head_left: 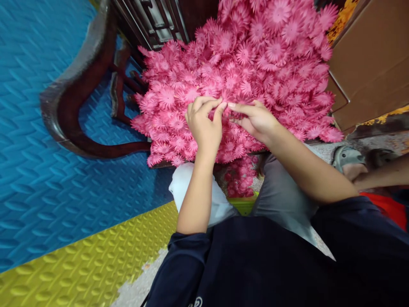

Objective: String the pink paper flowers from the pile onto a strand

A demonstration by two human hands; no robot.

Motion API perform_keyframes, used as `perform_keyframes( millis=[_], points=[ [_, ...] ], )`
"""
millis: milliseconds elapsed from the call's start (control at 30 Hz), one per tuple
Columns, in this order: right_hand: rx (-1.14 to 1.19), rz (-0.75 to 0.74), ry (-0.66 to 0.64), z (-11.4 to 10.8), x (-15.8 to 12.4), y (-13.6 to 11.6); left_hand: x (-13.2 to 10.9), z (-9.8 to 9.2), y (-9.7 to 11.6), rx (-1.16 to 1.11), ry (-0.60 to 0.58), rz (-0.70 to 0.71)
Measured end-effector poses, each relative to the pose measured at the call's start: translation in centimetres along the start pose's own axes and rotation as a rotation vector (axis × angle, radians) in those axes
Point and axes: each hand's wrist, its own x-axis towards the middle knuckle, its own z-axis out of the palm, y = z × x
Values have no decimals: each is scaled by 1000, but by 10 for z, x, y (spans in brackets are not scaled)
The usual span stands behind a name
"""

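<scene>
A wide heap of pink artificial flowers (pixel 179 102) with thin pointed petals spreads in front of me. Over the middle of it, my left hand (pixel 204 119) is closed in a pinch, thumb against fingers, on a pink flower whose petals show around the fingertips. My right hand (pixel 258 121) meets it from the other side, its thumb and index finger pinched at the same flower. The fingertips of both hands almost touch. Much of the held flower blends into the pink heap behind it.
A curved dark wooden armrest (pixel 70 94) stands at the left, above blue matting (pixel 25 170) with a yellow strip (pixel 79 251). Cardboard (pixel 373 64) leans at the right. More pink flowers (pixel 241 177) lie low between my knees. Another person's arm (pixel 383 172) and shoe (pixel 348 157) show at right.
</scene>
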Motion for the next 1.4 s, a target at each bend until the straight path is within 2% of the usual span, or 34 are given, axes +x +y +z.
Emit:
perform_keyframes(
  millis=[400,667,933,1100,1233,1400],
  points=[
    [-41,-37,-69,-1,0,3,2,8,-6,-161,51,-85],
    [-17,-52,-75,1,3,3,0,13,-11,-168,61,-19],
    [-69,-46,16,-6,13,12,1,12,-9,-228,51,9],
    [-89,-37,-6,-4,9,8,0,16,-11,-315,19,-2],
    [-43,-32,-32,-2,6,5,1,20,-16,-492,-15,-65],
    [-43,-60,-58,-3,6,2,0,21,-16,-573,13,-109]
  ],
)
